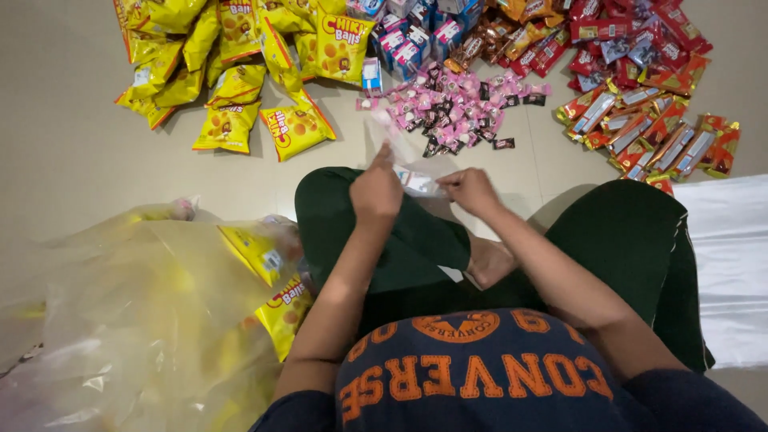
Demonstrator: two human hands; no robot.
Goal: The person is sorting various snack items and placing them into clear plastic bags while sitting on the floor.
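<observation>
Floor w/ snack piles, both hands point(376, 192) point(472, 190) pinching clear bag point(416, 178) w/ small carton inside

Plain beige floor point(72, 152), evenly lit

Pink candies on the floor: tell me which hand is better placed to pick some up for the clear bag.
Probably the right hand. Both hands hold the small clear bag, but the left hand pinches its raised upper edge, while the right lies nearer the pink candies.
</observation>
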